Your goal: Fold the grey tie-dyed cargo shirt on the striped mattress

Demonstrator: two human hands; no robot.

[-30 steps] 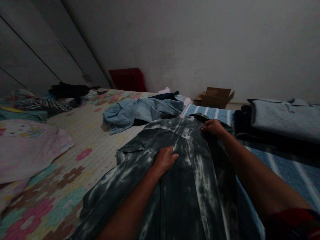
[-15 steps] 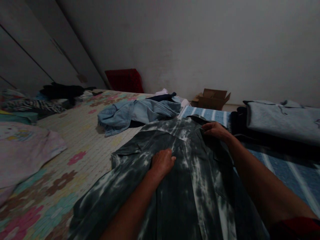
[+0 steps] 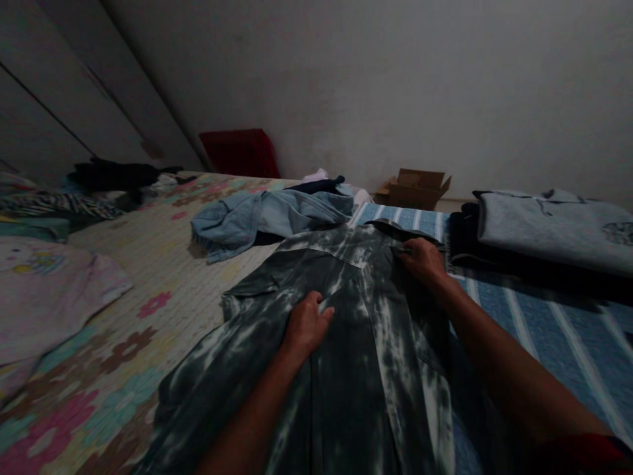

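Note:
A dark grey-green jacket with whitish tie-dye streaks lies spread in front of me, back side up, its collar end pointing away. My left hand rests on the middle of its back, thumb and forefinger apart; the other fingers are partly hidden. Near the collar, my right hand pinches the cloth at the right shoulder. The jacket's right side is folded inward beneath that hand, and its lower end runs out of view.
Beyond the jacket lies a crumpled light-blue denim garment. A folded grey sweatshirt sits on dark clothes at right. A pink garment lies left on the flowered bedcover. A cardboard box and red case stand by the wall.
My left hand has slid slightly left and toward me, its thumb and forefinger spreading apart. My right hand keeps its hold near the collar, and the jacket's right side has drawn inward a little.

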